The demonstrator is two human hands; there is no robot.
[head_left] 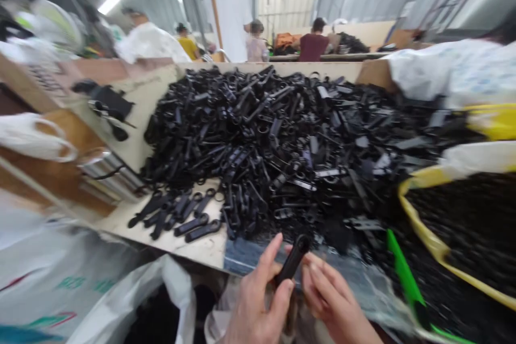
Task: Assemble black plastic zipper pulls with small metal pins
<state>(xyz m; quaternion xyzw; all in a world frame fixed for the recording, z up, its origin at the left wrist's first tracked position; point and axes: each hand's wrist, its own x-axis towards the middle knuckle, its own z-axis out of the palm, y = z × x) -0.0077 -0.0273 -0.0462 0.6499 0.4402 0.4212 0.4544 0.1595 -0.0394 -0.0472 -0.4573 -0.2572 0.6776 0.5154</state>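
Observation:
My left hand (264, 293) is closed around a black plastic handle-like part (293, 260), its ring-shaped end pointing up and away from me. Close by on the right, my right hand (328, 293) has its fingers pinched together at the part's upper edge; whether they grip it or some small bit cannot be made out. Beyond both hands rises a big heap of similar black plastic parts (250, 134). To the left of the heap, several ring-ended pieces (181, 212) lie on the pale tabletop (213, 252).
An open white sack (177, 285) with dark contents stands below the table edge. On the right are a yellow-rimmed bag (427, 236) of black bits and a green strip-like tool (405, 269). A metal cylinder (115, 172) sits at left. Other people work in the background.

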